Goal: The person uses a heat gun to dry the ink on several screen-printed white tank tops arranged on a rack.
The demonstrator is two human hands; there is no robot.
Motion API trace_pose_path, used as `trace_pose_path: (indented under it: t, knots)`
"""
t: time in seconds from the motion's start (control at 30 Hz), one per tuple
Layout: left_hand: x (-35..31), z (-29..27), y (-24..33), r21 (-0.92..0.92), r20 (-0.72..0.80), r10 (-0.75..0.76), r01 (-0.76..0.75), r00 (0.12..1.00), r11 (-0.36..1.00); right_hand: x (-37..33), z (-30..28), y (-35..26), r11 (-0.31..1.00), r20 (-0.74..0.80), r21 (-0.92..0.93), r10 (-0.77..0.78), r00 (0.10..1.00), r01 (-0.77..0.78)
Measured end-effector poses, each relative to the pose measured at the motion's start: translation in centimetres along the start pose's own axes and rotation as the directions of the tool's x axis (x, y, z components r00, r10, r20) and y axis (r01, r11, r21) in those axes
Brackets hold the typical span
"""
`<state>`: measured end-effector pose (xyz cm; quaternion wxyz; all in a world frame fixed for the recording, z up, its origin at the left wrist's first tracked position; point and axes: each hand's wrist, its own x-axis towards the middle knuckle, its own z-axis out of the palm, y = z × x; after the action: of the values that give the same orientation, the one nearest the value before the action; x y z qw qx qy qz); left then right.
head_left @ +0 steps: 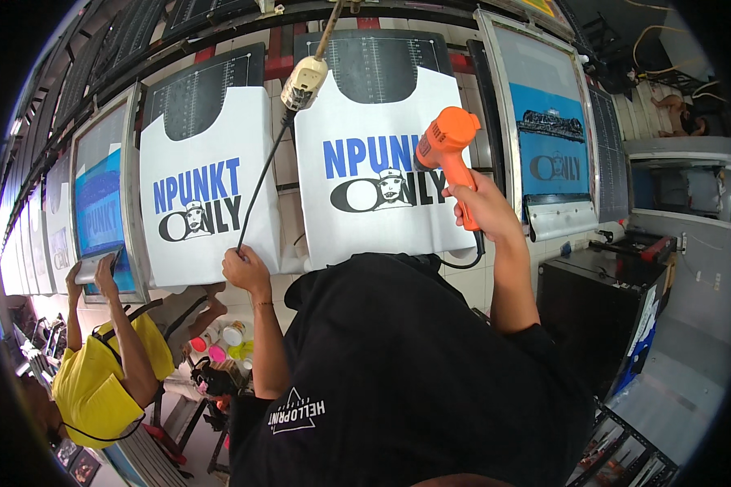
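Observation:
In my right hand (pixel 489 209) is an orange hair dryer (pixel 455 146), its handle gripped and its nozzle over the right white shirt (pixel 365 223). That shirt lies flat on a black board (pixel 430 57) and bears blue letters and a black drawing. My left hand (pixel 247 271) is closed round a thin black cable (pixel 261 188). The cable runs up to a cream-coloured socket (pixel 305 83) hanging in front of the shirts. A second white shirt (pixel 166 154) with a like print lies on the board to the left.
Framed printing screens with blue mesh flank the shirts, one to the right (pixel 515 57) and one to the left (pixel 130 191). At the left one, a person in yellow (pixel 126 365) grips a squeegee (pixel 97 268). Paint tubs (pixel 234 333) stand below. A dark cabinet (pixel 585 312) is at right.

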<state>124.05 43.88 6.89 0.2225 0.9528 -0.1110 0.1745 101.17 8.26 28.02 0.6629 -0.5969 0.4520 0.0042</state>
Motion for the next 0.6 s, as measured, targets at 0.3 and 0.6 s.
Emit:
trace_pose_path:
  t: [0.3, 0.6]
  knots:
    - [0.2, 0.2, -0.4, 0.035, 0.020, -0.011, 0.010, 1.000, 0.999, -1.1, 0.4, 0.0, 1.000, 0.008, -0.022, 0.009, 1.000, -0.008]
    - [0.1, 0.5, -0.6, 0.052, 0.016, -0.035, 0.034, 0.999, 0.998, 3.1, 0.2, -1.2, 0.991, -0.082, 0.065, -0.111, 0.990, 0.116]
